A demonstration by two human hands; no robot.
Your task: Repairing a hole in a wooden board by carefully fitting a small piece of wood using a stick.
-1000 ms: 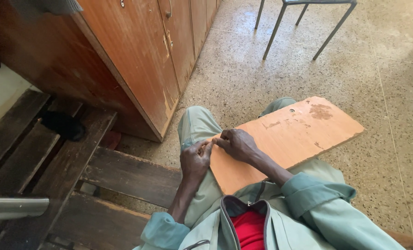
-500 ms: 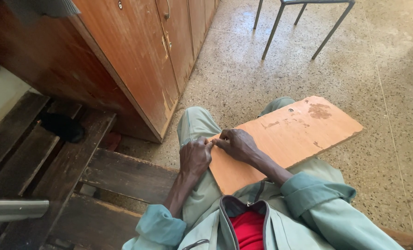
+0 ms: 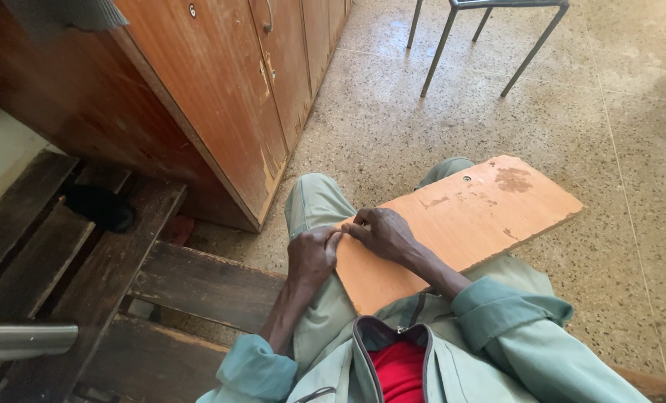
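Where fingertips (image 3: 346,233) meet (pinched), board (image 3: 467,216) beneath.

A flat orange-brown wooden board (image 3: 460,224) with chipped edges lies across the person's lap, on pale green trousers. The left hand (image 3: 312,255) and right hand (image 3: 381,233) meet at the board's near left edge, fingertips touching; whether they pinch anything is too small to tell. Dark wooden bench slats (image 3: 198,280) lie to the left, beside a worn brown wooden cabinet (image 3: 221,97). Grey metal chair legs (image 3: 490,45) stand on the speckled terrazzo floor (image 3: 617,119).
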